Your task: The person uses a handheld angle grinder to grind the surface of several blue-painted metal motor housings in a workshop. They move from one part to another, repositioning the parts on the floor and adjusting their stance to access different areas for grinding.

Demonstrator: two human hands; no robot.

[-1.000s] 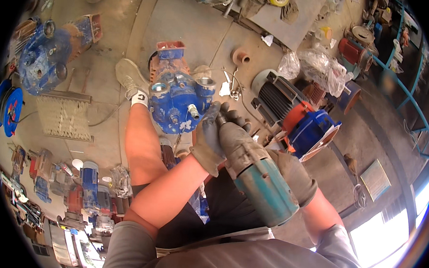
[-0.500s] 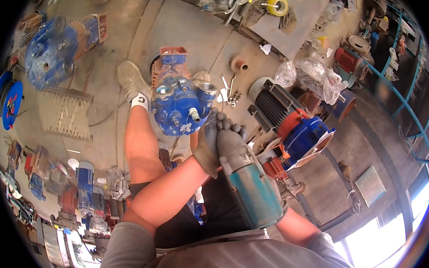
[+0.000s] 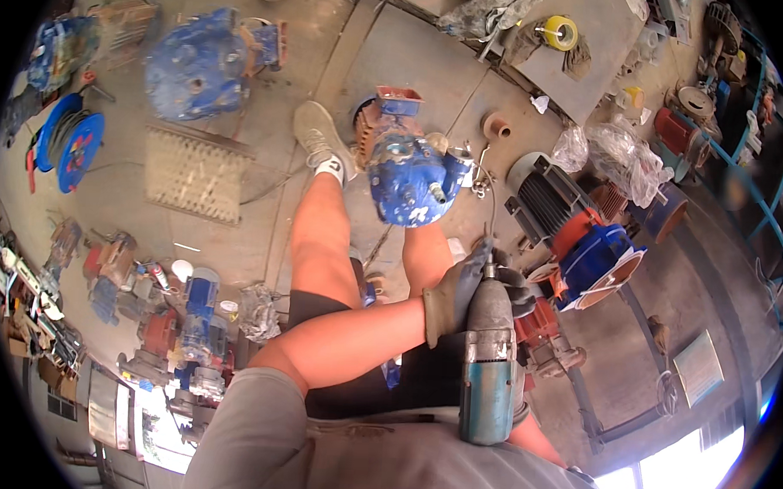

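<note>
Dusty concrete flooring [image 3: 305,31] is occupied by a paint-chipped blue pump [image 3: 409,177]. Over the lap [image 3: 429,373], a cylindrical teal-and-grey power tool [image 3: 488,393] is clasped near its nose by the grey-gloved left hand [image 3: 459,287]; the mostly hidden right hand's [image 3: 520,409] grip cannot be told.

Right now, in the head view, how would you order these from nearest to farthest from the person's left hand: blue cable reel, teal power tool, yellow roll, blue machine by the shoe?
1. Teal power tool: its nose is against the left hand.
2. Blue machine: ahead, right of the shoe.
3. Yellow roll: farther ahead, toward the right.
4. Blue cable reel: far out on the left.
</note>
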